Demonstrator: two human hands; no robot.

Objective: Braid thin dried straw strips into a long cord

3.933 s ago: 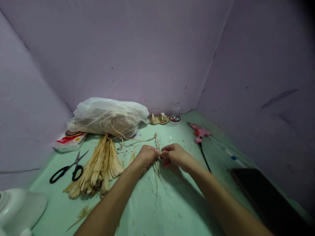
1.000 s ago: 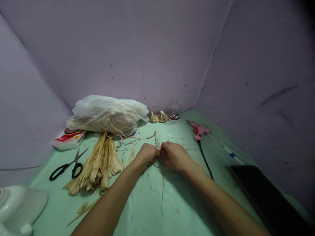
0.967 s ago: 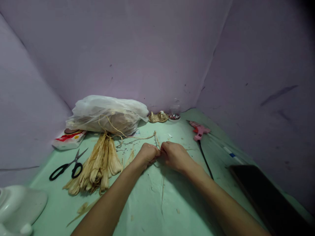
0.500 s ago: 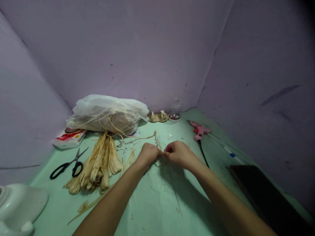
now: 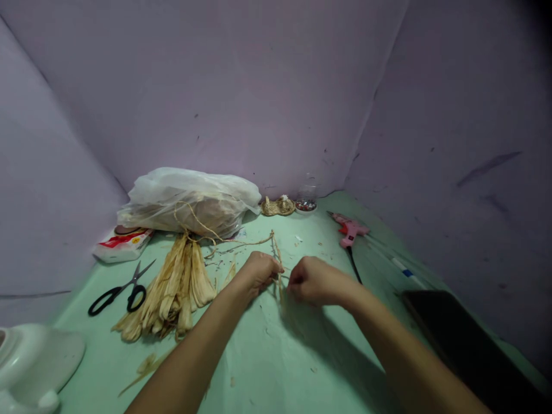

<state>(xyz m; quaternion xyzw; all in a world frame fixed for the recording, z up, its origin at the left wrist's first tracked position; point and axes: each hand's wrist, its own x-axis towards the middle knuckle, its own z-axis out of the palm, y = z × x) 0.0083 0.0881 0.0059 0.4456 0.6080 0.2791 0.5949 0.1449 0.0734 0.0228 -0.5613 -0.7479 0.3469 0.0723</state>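
A thin tan cord of plant fibre (image 5: 277, 250) runs toward me from a small knot on the green tabletop. My left hand (image 5: 261, 269) is closed in a pinch on its near end, with loose strands showing below the fingertips. Just to the right, my right hand (image 5: 311, 280) has its fingers curled together. Whether a strand sits in them is too blurred to tell. From the knot, a longer twisted twine (image 5: 241, 242) leads left to a bundle of dried flat fibre strips (image 5: 172, 287).
Black-handled scissors (image 5: 125, 290) lie left of the bundle. Behind are a plastic bag (image 5: 194, 195), a small woven piece (image 5: 277, 207) and a bead container (image 5: 306, 205). A pink glue gun (image 5: 350, 227) and a dark flat slab (image 5: 457, 333) are on the right. A white object (image 5: 38, 356) stands front left.
My right hand has moved slightly down and away from my left, opening a small gap. The long strand that trailed toward me no longer shows there. My left hand stays nearly in place.
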